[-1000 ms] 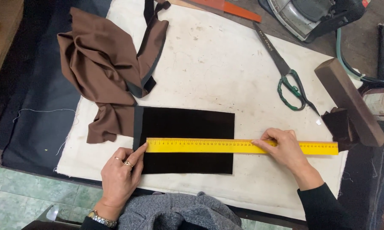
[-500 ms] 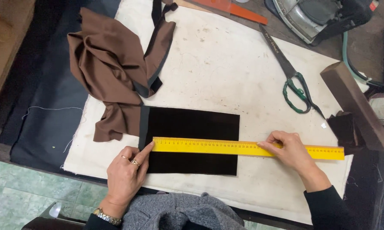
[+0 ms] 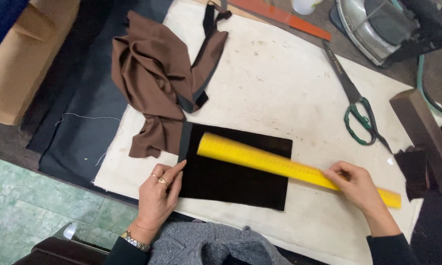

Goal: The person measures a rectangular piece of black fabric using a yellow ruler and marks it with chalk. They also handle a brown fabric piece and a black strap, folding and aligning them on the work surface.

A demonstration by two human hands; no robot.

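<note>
- Where the yellow ruler (image 3: 294, 167) lay level across the black cloth (image 3: 235, 172) half a second ago, I now log it tilted: its left end has swung up and away toward the far edge of the cloth, while its right end stays low near the table's right side.
- Right hand (image 3: 361, 189): fingers pressed together and curled over the ruler's right part, pinching it; this hand is the pivot of the swing. I judge the ruler to be lifting off or being turned to a new line, not holding a measure.
- Left hand (image 3: 158, 196): fingers laid flat and close together on the cloth's near left corner, pinning it; position unchanged from the earlier pictures. Rings on two fingers, a watch at the wrist.
- Black cloth: rectangular, flat on the pale table cover (image 3: 289, 83), near the front edge, not shifted by the ruler's move.
- Brown fabric (image 3: 157, 83): crumpled heap with dark trim, touching the black cloth's far left corner.
- Scissors (image 3: 356, 105): green handles, lying shut on the cover, well apart from both hands to the right.
- Iron (image 3: 378, 27): at the far right corner, partly out of view.
- Dark block (image 3: 422, 132): at the right edge, beside the ruler's end.
</note>
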